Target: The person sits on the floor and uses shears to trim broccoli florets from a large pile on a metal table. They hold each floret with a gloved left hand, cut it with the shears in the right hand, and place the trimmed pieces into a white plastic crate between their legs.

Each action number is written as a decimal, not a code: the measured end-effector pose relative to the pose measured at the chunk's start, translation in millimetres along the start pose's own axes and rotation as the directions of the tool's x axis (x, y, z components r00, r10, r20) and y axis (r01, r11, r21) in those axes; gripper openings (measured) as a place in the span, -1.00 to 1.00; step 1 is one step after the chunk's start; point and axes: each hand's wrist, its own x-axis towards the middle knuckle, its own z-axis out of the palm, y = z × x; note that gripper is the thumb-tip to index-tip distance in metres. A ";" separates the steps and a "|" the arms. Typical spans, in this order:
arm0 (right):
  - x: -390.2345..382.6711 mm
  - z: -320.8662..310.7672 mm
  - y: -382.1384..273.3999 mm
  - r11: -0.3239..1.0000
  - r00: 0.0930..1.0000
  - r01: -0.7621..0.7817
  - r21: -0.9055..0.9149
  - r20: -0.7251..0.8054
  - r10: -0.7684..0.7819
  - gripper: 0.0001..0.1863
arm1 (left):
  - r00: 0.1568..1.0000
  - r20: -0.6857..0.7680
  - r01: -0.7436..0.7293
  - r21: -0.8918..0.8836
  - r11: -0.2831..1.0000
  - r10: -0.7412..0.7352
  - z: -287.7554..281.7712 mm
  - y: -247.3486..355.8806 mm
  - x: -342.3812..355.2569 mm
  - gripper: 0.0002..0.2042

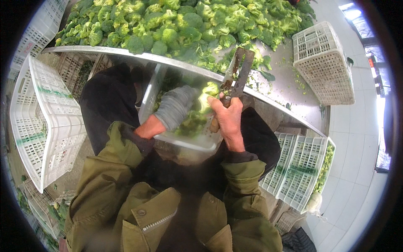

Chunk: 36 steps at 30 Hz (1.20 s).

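Note:
My right hand (pixel 228 115) is bare and wrapped round a broad-bladed knife (pixel 241 73). Its stained, dark blade points up and away over the table's edge, and the end of a brown handle shows below my fist. Against my thumb sits a pale green broccoli floret (pixel 206 97). Motion smears my left hand (pixel 176 107), which wears a grey glove; its fingers cannot be made out. That hand is over a white plastic crate (pixel 205 145) between my knees, just left of the floret. Blurred broccoli pieces (pixel 191 126) lie inside this crate.
A metal-edged table (pixel 300 98) ahead bears a large heap of broccoli (pixel 176 25). At its right end stands a white perforated crate (pixel 325 67). More white crates flank me, on the left (pixel 52 122) and on the right (pixel 296 168).

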 end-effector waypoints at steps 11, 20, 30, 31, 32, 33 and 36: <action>1.7 -12.4 11.9 0.854 0.930 0.343 -0.391 0.266 -0.252 -0.64 | 0.917 0.327 0.397 -0.719 0.570 -0.226 -19.3 5.4 16.7 -0.67; -3.5 -2.8 4.2 0.946 0.950 0.280 -0.164 0.190 -0.248 -0.77 | 0.878 0.169 0.334 -0.887 0.320 -0.447 1.8 7.1 12.7 -0.77; 1.8 -12.7 0.0 0.983 0.968 0.149 0.111 0.189 -0.168 -0.84 | 0.859 0.346 0.464 -0.837 0.288 -0.379 -2.6 3.8 8.2 -0.62; 2.3 -13.5 0.3 0.974 0.954 0.187 0.128 0.212 -0.211 -0.83 | 0.834 0.467 0.496 -0.868 0.026 -0.293 -5.6 7.1 8.3 -0.61; 2.5 -14.1 -0.1 0.971 0.950 0.203 0.124 0.216 -0.226 -0.82 | 0.890 0.455 0.442 -0.870 -0.219 -0.008 -6.9 10.2 12.2 -0.55; 2.0 -14.6 -1.2 0.969 0.945 0.217 0.120 0.222 -0.240 -0.81 | 0.888 0.426 0.460 -0.814 -0.356 0.173 -8.3 12.4 16.6 -0.49; -1.8 -10.6 -7.1 0.949 0.919 0.313 0.035 0.239 -0.312 -0.82 | 0.940 0.275 0.307 -0.940 -0.149 0.202 -9.3 20.7 19.1 -0.39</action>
